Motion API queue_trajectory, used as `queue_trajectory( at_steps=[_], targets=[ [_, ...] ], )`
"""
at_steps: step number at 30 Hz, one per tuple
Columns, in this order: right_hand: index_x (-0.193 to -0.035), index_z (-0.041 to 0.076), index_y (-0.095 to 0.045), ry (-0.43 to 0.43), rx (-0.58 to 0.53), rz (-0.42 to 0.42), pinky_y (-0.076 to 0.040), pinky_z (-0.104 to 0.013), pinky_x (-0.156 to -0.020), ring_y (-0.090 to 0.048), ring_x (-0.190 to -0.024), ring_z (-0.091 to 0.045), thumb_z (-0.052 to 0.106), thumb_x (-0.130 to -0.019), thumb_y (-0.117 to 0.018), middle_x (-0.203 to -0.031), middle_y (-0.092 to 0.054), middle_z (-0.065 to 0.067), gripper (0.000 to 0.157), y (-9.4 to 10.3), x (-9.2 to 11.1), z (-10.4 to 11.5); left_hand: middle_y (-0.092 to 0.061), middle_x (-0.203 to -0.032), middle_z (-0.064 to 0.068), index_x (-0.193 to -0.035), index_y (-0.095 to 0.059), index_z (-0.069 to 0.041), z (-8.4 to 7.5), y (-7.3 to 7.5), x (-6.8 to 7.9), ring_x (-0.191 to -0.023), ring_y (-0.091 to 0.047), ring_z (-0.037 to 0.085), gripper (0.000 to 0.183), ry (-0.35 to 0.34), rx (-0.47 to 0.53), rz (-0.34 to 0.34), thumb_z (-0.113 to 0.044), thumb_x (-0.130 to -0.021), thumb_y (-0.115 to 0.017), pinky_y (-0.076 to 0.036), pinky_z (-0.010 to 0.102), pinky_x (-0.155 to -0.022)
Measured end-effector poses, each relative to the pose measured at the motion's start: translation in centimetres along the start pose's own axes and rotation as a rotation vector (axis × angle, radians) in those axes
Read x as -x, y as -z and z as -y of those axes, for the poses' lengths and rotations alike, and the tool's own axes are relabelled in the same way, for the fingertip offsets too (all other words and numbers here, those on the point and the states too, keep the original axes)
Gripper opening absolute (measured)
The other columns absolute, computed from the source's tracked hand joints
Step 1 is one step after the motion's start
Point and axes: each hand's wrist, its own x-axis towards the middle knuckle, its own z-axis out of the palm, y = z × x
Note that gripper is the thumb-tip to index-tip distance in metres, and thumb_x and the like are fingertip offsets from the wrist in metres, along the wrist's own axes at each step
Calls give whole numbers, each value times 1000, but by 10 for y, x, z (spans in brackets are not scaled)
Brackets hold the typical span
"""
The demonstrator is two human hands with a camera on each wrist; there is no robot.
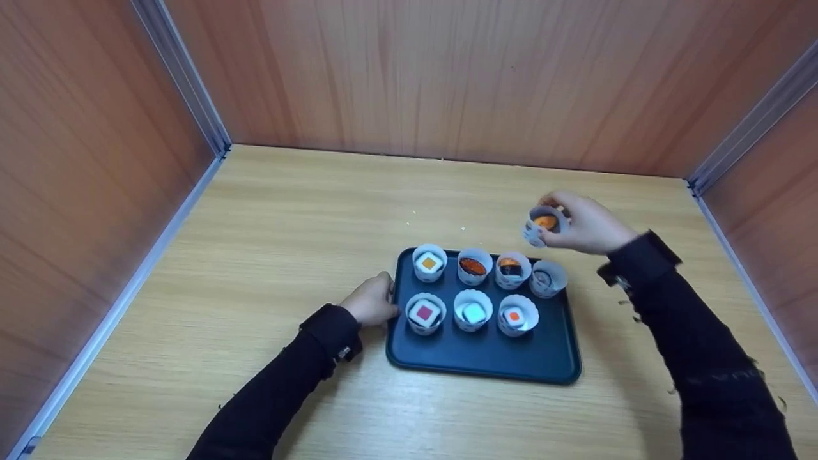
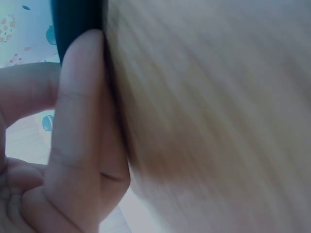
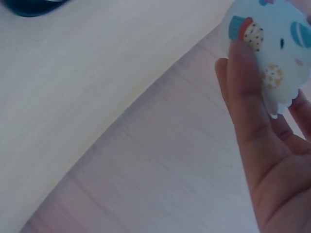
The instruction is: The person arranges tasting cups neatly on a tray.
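My right hand [image 1: 585, 223] holds a patterned paper baking cup [image 3: 272, 48] above the table, beyond the back right corner of a dark tray [image 1: 479, 364]. An orange sushi-like piece [image 1: 546, 222] lies inside that cup. At the tray's left edge, my left hand [image 1: 372, 300] grips the rim, with fingers against it in the left wrist view. Several more paper cups stand on the tray in two rows. The back row includes a cup with a yellow-centred piece [image 1: 429, 262]; the front row has pink-centred [image 1: 424, 313], green [image 1: 473, 312] and orange-centred [image 1: 514, 317] pieces.
The tray rests on a light wooden table [image 1: 255, 255]. Wood-grain panels [image 1: 415, 76] enclose it at the back and both sides, with metal strips at the corners. Small white crumbs [image 1: 463, 228] lie behind the tray.
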Motion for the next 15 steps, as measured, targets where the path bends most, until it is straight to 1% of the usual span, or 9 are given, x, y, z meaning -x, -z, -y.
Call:
queue_trajectory(
  at_steps=[4, 7, 10, 12, 15],
  targets=[
    [-129, 8, -54, -2, 4, -37, -52, -45, -85, -57, -105, -29, 21, -86, -71, -121, -62, -13, 48, -5, 36, -11, -48, -75, 2, -95, -51, -1, 0, 2, -1, -66, -50, 17, 23, 8, 0, -1, -2, -80, -68, -39, 25, -59],
    [-127, 9, -56, 11, 8, -60, -52, -38, -79, -59, -99, -26, 21, -86, -72, -117, -64, -11, 46, -14, 59, -21, -48, -74, 2, -95, -51, 0, 2, 3, -2, -60, -52, 16, 22, 3, 5, 3, -2, -81, -68, -40, 24, -57],
    [-126, 9, -57, 10, 8, -58, -50, -32, -75, -57, -94, -22, 21, -85, -72, -115, -65, -10, 45, -28, 76, -29, -49, -73, 1, -94, -51, 0, 4, 4, -3, -56, -53, 14, 21, -7, 3, 7, -2, -81, -67, -41, 23, -56],
    [-127, 9, -57, -4, 8, -41, -51, -32, -77, -57, -95, -21, 21, -85, -72, -115, -66, -8, 46, -39, 84, -32, -49, -73, 1, -94, -51, 0, 5, 5, -2, -56, -53, 14, 21, -9, -2, 9, -2, -82, -67, -41, 23, -55],
    [-129, 7, -57, -10, 2, -11, -53, -38, -84, -60, -100, -20, 21, -84, -73, -118, -66, -8, 50, -58, 92, -33, -49, -73, 2, -96, -51, 0, 6, 6, -1, -55, -52, 14, 21, 5, 14, 10, -1, -82, -66, -42, 23, -53]
  ],
)
